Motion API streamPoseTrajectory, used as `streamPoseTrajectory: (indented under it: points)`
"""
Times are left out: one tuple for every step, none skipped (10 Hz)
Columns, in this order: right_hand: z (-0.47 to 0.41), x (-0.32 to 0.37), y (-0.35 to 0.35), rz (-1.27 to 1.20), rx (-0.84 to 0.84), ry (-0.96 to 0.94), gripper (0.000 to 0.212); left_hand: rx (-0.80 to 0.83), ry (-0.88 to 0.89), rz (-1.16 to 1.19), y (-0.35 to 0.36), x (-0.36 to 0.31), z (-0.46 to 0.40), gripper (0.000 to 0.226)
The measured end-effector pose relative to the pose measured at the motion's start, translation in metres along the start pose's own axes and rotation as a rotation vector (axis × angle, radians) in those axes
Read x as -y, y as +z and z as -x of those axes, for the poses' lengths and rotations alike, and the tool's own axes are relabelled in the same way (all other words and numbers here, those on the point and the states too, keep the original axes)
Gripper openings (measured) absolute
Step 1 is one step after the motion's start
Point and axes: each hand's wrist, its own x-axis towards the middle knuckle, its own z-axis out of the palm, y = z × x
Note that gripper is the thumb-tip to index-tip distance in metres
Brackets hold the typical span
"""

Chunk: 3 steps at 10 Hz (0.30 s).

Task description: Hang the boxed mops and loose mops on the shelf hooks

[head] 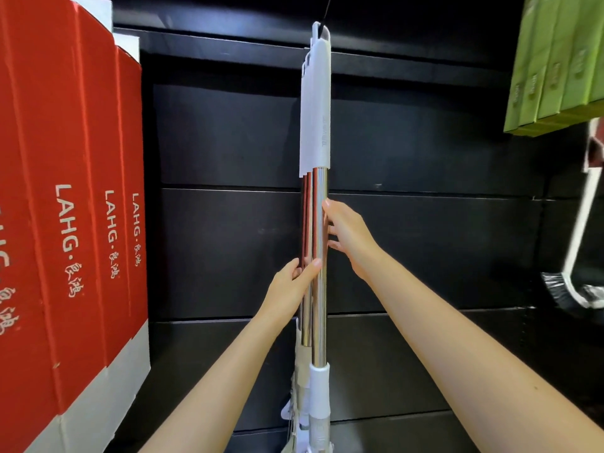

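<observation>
Several loose mops with shiny metal poles and white plastic handles hang in a row from a black shelf hook at the top centre. My left hand grips the poles from the left, thumb across the front pole. Higher up, my right hand touches the front pole from the right, with its fingers behind the pole. The mop heads at the bottom are mostly cut off by the frame. Red boxed mops marked LAHG hang in a row on the left.
The black slatted shelf back panel fills the middle. Green boxes hang at the upper right. A white-handled brush with dark bristles hangs at the right edge.
</observation>
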Motion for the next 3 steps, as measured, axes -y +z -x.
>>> streamPoseTrajectory:
  points:
    - [0.030, -0.022, -0.015, 0.018, -0.055, 0.032, 0.034, -0.057, -0.063, -0.079, -0.014, 0.000, 0.018, 0.064]
    - [0.069, -0.032, -0.041, 0.006, -0.092, 0.088, 0.023, -0.075, -0.048, -0.044, -0.030, -0.002, 0.058, 0.041]
    - [0.117, -0.032, -0.074, -0.126, -0.157, 0.026, 0.015, -0.152, -0.008, 0.065, -0.045, -0.013, 0.102, 0.023]
